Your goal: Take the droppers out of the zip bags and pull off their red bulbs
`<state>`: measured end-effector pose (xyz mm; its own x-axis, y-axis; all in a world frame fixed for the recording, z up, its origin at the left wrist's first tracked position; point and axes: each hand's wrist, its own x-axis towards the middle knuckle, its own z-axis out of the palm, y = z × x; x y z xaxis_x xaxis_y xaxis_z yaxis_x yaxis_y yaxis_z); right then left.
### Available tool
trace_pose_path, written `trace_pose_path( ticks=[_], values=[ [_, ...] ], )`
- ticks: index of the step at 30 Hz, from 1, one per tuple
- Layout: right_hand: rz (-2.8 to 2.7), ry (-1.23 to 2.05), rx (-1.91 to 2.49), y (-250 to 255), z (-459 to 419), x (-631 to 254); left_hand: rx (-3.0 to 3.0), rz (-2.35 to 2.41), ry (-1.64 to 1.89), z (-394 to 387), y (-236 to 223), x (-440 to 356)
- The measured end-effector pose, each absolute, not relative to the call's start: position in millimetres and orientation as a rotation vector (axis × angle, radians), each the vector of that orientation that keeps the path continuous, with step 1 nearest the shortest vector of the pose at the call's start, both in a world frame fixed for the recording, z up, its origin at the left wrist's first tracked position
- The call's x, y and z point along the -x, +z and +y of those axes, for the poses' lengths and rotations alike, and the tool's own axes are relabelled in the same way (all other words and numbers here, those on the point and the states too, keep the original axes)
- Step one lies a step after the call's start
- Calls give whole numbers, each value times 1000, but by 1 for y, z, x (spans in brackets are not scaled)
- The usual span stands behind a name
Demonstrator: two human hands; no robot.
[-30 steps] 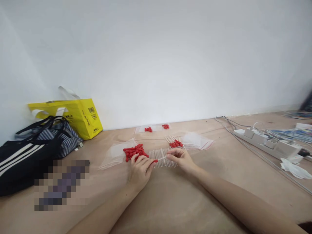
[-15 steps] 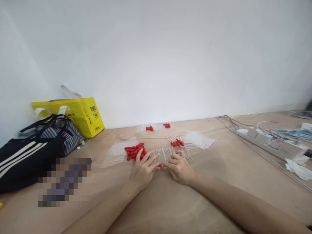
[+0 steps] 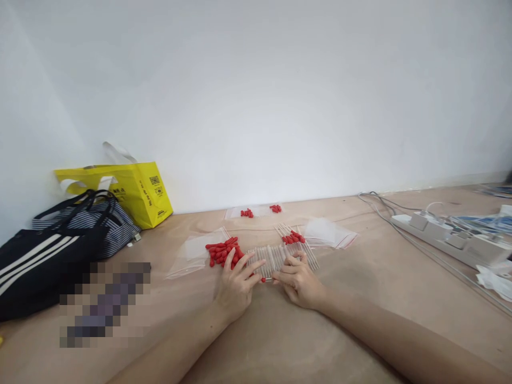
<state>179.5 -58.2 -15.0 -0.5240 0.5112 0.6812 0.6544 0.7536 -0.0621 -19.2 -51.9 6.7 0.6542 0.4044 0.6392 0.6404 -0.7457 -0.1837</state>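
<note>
A row of thin clear tubes (image 3: 269, 257) lies side by side between my hands, like dropper stems. My left hand (image 3: 237, 282) has its fingers spread over the left end of the row, next to a heap of red rubber bulbs (image 3: 219, 253). One red bulb (image 3: 263, 279) shows just beyond its fingertips, at the near edge of the row, in line with a tube. My right hand (image 3: 299, 280) is bent with fingers closed at that tube's right end. More red bulbs (image 3: 293, 238) lie on crossed pale sticks or tubes (image 3: 311, 255) behind it.
Clear zip bags (image 3: 328, 233) lie on both sides, and another bag with red-ended pieces (image 3: 262, 212) is near the wall. At left stand a yellow bag (image 3: 150, 194) and a black striped bag (image 3: 44, 261). A power strip (image 3: 444, 234) with cables runs along the right.
My left fingers have lifted and spread a little from the red bulb at the row's near edge. My right hand stays by the tube's end. The whole view has shifted slightly.
</note>
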Motion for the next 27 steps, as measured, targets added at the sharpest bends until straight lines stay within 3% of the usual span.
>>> trace_pose_path(
  ticks=[11, 16, 27],
  values=[
    [-2073, -30, 1270, -20, -44, -185, 2481, -1227, -1129, -34, 17, 46],
    [-2084, -23, 1554, -12, -31, -169, 2379, -1821, -914, 10, 44, 70],
    [-2163, -25, 1716, -6, -28, -144, 2339, -1875, -628, 46, 52, 79]
  ],
)
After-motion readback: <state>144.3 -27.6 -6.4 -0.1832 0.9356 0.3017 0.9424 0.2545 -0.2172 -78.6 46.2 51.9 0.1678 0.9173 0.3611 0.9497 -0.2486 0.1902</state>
